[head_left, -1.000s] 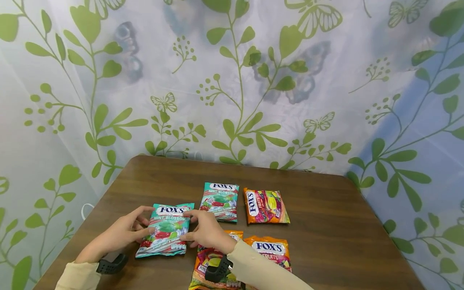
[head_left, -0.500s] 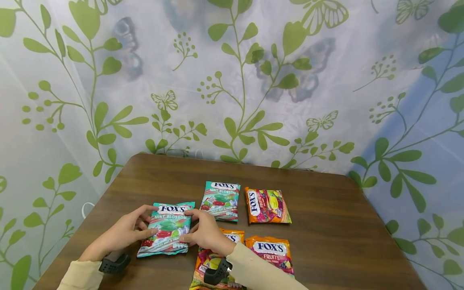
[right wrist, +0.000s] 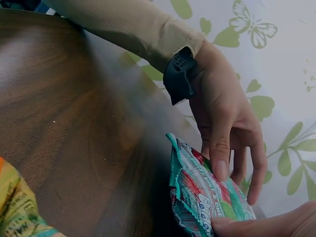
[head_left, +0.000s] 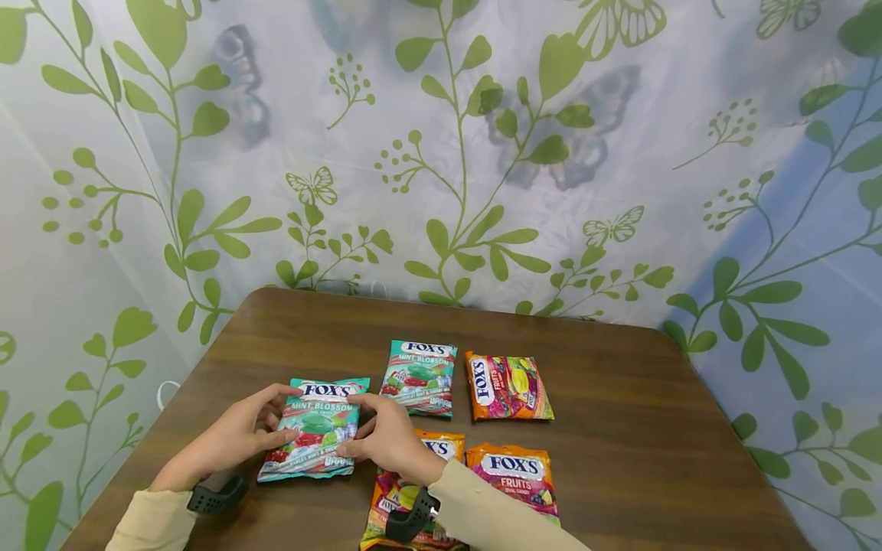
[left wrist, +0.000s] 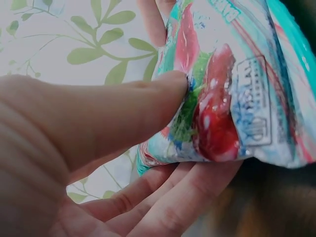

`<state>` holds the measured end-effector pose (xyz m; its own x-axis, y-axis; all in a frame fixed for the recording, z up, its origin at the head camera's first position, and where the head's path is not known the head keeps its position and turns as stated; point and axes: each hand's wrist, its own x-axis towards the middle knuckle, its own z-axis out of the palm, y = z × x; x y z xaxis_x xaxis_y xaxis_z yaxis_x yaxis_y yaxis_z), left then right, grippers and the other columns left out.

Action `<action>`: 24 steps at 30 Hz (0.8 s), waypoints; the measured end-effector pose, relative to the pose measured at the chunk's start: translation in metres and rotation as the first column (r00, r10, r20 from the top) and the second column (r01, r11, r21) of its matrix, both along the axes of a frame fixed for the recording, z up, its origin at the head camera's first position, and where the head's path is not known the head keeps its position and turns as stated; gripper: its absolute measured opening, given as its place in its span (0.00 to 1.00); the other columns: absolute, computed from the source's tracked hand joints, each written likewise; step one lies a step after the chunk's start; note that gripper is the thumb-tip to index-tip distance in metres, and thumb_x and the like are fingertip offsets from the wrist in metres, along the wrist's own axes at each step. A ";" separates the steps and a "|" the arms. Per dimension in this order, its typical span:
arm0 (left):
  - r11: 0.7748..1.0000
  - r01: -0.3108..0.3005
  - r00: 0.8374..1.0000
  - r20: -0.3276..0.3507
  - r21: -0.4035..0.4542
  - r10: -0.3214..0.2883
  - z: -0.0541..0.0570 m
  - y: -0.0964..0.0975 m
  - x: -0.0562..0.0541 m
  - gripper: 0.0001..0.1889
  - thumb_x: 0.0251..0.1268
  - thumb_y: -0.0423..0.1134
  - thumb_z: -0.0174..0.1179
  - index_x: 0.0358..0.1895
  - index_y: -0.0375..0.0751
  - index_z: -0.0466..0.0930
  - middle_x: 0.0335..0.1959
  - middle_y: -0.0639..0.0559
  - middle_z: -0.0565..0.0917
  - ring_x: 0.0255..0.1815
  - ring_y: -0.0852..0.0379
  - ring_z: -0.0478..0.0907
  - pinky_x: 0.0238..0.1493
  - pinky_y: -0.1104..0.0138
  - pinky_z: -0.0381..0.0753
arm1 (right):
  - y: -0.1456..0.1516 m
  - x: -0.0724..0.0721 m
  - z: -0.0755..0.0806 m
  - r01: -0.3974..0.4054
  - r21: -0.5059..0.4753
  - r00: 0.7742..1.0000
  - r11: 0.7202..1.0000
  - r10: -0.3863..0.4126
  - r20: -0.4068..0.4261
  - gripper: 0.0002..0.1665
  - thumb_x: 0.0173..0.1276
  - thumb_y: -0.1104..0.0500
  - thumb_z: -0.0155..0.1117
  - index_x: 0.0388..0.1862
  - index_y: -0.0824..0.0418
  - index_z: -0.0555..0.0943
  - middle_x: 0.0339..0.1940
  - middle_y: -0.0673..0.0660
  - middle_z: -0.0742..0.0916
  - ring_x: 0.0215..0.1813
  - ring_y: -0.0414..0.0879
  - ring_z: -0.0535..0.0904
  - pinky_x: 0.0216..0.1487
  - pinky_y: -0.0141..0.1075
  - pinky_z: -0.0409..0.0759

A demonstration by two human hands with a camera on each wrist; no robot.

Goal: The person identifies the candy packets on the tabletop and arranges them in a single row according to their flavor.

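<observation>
A teal Fox's Mint Blossom candy bag (head_left: 317, 428) is held between both hands at the left of the table, label up. My left hand (head_left: 237, 432) grips its left side. In the left wrist view, the thumb (left wrist: 143, 103) presses on the printed front while other fingers (left wrist: 197, 192) lie underneath. On the bag's right side, my right hand (head_left: 396, 436) pinches the edge, fingertips near the upper corner and thumb lower down. The right wrist view shows that thumb (right wrist: 266, 224) on the bag (right wrist: 207, 192), with the left hand (right wrist: 227, 113) across from it.
Behind the right hand lies another Mint Blossom bag (head_left: 420, 379), beside an orange Fox's Fruits bag (head_left: 511, 388) turned sideways. Two more Fruits bags, one (head_left: 386, 509) partly under the right forearm and one (head_left: 513, 474) beyond it, lie nearer. A patterned curtain (head_left: 441, 153) borders the wooden table (head_left: 620, 428).
The head view has tilted slightly, shifting everything a little. Both hands keep their hold on the Mint Blossom bag, which stays in nearly the same place.
</observation>
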<state>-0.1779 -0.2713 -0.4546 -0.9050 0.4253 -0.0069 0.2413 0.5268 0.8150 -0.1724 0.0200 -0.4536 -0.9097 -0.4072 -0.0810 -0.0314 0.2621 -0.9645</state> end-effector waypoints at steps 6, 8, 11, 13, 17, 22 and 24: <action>0.997 -0.023 0.997 -0.069 -0.067 0.019 0.009 -0.002 -0.007 0.32 0.68 0.35 0.78 0.72 0.32 0.74 0.48 0.46 0.80 0.38 0.59 0.80 0.35 0.65 0.80 | -0.006 -0.008 0.002 -0.015 0.044 0.999 0.999 0.017 -0.040 0.45 0.60 0.67 0.88 0.77 0.60 0.80 0.66 0.58 0.81 0.39 0.40 0.85 0.34 0.35 0.83; 0.995 -0.032 0.994 -0.106 -0.092 0.023 0.013 -0.004 -0.011 0.32 0.68 0.35 0.78 0.72 0.32 0.75 0.49 0.47 0.81 0.39 0.59 0.80 0.36 0.65 0.80 | -0.009 -0.013 0.002 -0.017 0.052 0.998 0.998 0.020 -0.055 0.45 0.61 0.66 0.88 0.77 0.60 0.79 0.66 0.59 0.81 0.40 0.40 0.85 0.35 0.35 0.83; 0.991 -0.052 0.986 -0.163 -0.122 0.032 0.017 -0.008 -0.017 0.33 0.68 0.34 0.78 0.71 0.31 0.75 0.49 0.46 0.82 0.40 0.58 0.80 0.38 0.64 0.83 | -0.014 -0.023 0.004 -0.028 0.063 0.997 0.998 0.033 -0.077 0.46 0.62 0.65 0.87 0.78 0.59 0.79 0.67 0.58 0.81 0.41 0.39 0.85 0.36 0.34 0.83; 0.988 -0.068 0.980 -0.194 -0.142 0.040 0.020 -0.011 -0.021 0.33 0.67 0.34 0.79 0.71 0.30 0.75 0.50 0.44 0.82 0.40 0.56 0.80 0.38 0.63 0.84 | -0.017 -0.029 0.006 -0.048 0.066 0.995 0.997 0.053 -0.087 0.46 0.62 0.65 0.87 0.79 0.59 0.78 0.68 0.59 0.81 0.42 0.40 0.85 0.36 0.34 0.83; 0.979 -0.098 0.970 -0.238 -0.180 0.053 0.024 -0.016 -0.029 0.33 0.66 0.33 0.79 0.71 0.29 0.75 0.52 0.40 0.83 0.42 0.53 0.82 0.40 0.60 0.86 | -0.024 -0.042 0.010 -0.087 0.091 0.991 0.992 0.095 -0.096 0.47 0.63 0.64 0.86 0.81 0.59 0.76 0.69 0.59 0.80 0.43 0.39 0.85 0.38 0.34 0.84; 0.975 -0.121 0.962 -0.264 -0.188 0.069 0.031 -0.023 -0.044 0.33 0.69 0.30 0.76 0.73 0.27 0.72 0.55 0.33 0.82 0.47 0.44 0.84 0.44 0.51 0.87 | -0.038 -0.063 0.012 -0.089 0.087 0.990 0.992 0.098 -0.100 0.49 0.64 0.65 0.86 0.82 0.59 0.75 0.68 0.59 0.80 0.45 0.41 0.85 0.41 0.35 0.85; 0.973 -0.136 0.959 -0.272 -0.187 0.081 0.034 -0.027 -0.050 0.33 0.70 0.28 0.75 0.74 0.26 0.71 0.57 0.31 0.81 0.48 0.41 0.84 0.46 0.48 0.87 | -0.044 -0.071 0.013 -0.087 0.073 0.991 0.993 0.094 -0.098 0.49 0.65 0.66 0.85 0.82 0.58 0.74 0.70 0.58 0.79 0.47 0.43 0.86 0.42 0.35 0.85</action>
